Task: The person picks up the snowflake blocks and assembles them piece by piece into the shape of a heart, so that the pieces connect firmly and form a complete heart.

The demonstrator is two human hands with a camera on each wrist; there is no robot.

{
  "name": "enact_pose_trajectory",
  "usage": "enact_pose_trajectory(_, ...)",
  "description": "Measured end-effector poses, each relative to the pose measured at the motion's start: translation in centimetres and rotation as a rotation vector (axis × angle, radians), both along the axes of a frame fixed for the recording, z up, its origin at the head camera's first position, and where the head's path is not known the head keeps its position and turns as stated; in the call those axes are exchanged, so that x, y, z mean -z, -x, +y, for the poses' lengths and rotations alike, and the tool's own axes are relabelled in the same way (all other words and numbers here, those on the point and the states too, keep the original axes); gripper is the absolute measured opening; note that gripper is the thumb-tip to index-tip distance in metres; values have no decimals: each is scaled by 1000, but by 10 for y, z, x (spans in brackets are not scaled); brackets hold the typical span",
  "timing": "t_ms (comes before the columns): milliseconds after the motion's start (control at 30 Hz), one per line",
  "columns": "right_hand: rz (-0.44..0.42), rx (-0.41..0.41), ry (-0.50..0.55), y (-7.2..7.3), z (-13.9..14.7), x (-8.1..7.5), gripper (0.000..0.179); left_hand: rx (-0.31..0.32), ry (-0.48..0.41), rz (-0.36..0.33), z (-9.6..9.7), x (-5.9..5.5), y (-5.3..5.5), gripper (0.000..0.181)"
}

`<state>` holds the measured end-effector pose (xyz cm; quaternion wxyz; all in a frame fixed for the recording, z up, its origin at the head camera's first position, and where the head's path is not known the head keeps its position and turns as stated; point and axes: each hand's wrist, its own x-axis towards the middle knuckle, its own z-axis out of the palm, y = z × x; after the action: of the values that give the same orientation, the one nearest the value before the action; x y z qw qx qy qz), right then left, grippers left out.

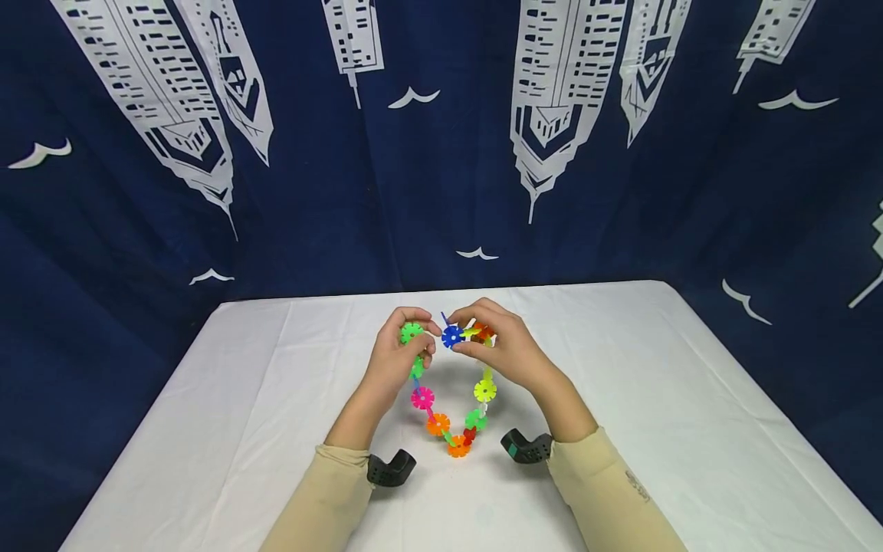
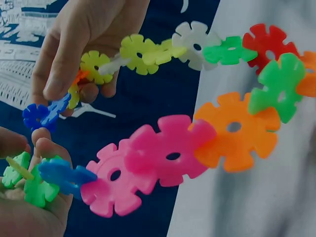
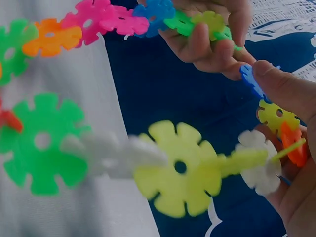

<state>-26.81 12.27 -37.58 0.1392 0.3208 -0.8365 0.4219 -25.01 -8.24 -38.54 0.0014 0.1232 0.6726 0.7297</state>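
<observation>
A chain of interlocking plastic snowflake discs hangs in a loop between both hands, its two ends close together but apart. My left hand [image 1: 395, 354] grips one end, pinching a green disc [image 1: 411, 332] between thumb and fingers. In my right hand [image 1: 509, 342] the other end is held, with thumb and fingers on a blue disc [image 1: 452, 336] joined to a second blue one. Pink discs [image 2: 170, 150] and an orange disc [image 2: 237, 131] follow on the left side. Down the right side run a yellow disc [image 3: 177, 170] and a white disc [image 3: 257, 163]. Fingers partly hide discs near both ends.
A white cloth covers the table [image 1: 228, 429] below the hands. Behind its far edge hangs a dark blue curtain [image 1: 428, 184] printed with white buildings and birds. Black wrist devices [image 1: 392, 468] sit at both sleeve cuffs.
</observation>
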Motion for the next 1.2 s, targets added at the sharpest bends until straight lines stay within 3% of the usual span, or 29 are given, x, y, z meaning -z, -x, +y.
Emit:
enact_pose_trajectory(133,46,42,30,-2,-3,0,29,64,-125,-27,5,-1,-4,24)
enact_pose_trajectory(300,126,92,48,-3,-8,2,21,67,-194,-30,6,1,-4,13)
enact_pose_trajectory(433,155,110,42,-2,-9,4,19,23,-228,-48,5,6,0,13)
enact_pose_trajectory(633,141,119,41,-1,-9,7,19,-103,-291,-151,9,13,4,16)
enact_pose_trajectory(733,121,111,41,-1,-10,8,18,-135,-312,-180,14,14,3,20)
enact_pose_trajectory(1000,139,45,7,-1,-13,11,14,-136,-411,-137,21,13,-3,4)
enact_pose_trajectory(1200,192,0,-26,0,-14,10,11,-159,-411,-61,22,12,-4,4)
